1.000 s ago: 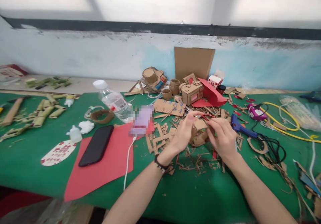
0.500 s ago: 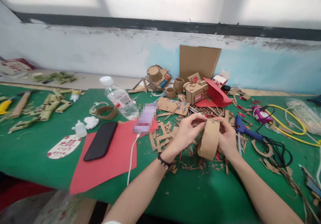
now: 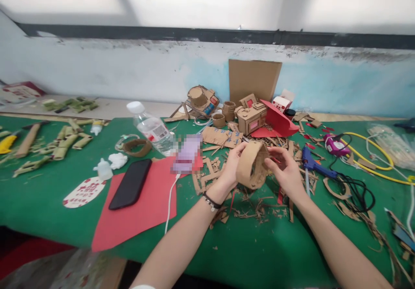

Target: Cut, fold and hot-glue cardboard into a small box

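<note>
A wide cardboard ring (image 3: pixel 244 168) is held above the green table, its hollow inside turned toward the right. My left hand (image 3: pixel 231 170) grips the ring's left side, with most fingers hidden behind it. At the right rim, the thumb and fingers of my right hand (image 3: pixel 287 172) close on the edge. Cardboard scraps (image 3: pixel 210 170) lie scattered beneath and around both hands. Behind them sit a small cardboard camera model (image 3: pixel 251 119) and a flat cardboard strip (image 3: pixel 222 137). A blue glue gun (image 3: pixel 313 161) rests to the right of my right hand.
On the left are a black phone (image 3: pixel 130 184) on red paper (image 3: pixel 142 226), a purple phone (image 3: pixel 188 153) on a white cable, and a tilted water bottle (image 3: pixel 152 129). A yellow cable (image 3: pixel 385 148) curls at right. A cardboard sheet (image 3: pixel 254 79) leans on the wall.
The cardboard ring has moved left and up and has turned, so its open inside now shows. My right hand has shifted from its side to the right rim.
</note>
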`<state>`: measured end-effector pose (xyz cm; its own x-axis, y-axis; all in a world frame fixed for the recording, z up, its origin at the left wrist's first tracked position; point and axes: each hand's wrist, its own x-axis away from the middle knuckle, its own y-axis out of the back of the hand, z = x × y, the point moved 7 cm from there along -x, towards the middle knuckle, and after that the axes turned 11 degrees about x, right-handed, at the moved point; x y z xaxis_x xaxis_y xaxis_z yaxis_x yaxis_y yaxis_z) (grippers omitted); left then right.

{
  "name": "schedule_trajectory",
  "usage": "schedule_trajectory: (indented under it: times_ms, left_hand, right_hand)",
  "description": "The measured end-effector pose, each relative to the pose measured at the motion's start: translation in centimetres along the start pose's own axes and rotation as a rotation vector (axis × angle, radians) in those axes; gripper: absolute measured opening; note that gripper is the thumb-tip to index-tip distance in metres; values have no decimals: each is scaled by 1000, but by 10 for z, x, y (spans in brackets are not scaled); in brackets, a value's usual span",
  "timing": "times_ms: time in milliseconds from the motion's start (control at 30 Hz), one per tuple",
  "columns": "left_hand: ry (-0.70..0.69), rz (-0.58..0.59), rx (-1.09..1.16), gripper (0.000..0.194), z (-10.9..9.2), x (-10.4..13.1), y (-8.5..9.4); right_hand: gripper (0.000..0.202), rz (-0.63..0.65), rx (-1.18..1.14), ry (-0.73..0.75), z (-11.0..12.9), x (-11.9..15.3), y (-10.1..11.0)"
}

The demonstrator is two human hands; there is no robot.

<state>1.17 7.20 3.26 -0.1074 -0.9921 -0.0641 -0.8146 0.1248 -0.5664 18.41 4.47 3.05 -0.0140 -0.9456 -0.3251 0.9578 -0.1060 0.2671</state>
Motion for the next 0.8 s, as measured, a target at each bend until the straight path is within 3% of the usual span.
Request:
schedule_trajectory:
  times_ms: [300, 433, 533, 700, 800]
  left_hand:
    - [20, 109, -38, 42, 11, 6, -11]
    - [58, 153, -56, 51, 14, 6, -11]
    - [184, 239, -100, 62, 21, 10, -14]
    - [581, 393, -227, 68, 44, 28, -14]
    - [570, 349, -254, 68, 44, 26, -8]
  right_hand:
    - [31, -98, 138, 8, 8, 6, 3]
    - [21, -193, 225, 71, 12, 4, 16]
    - [16, -298, 287, 122, 15, 5, 31]
    - [13, -362, 328, 191, 23, 9, 42]
    - [10, -328, 351, 258, 29, 9, 36]
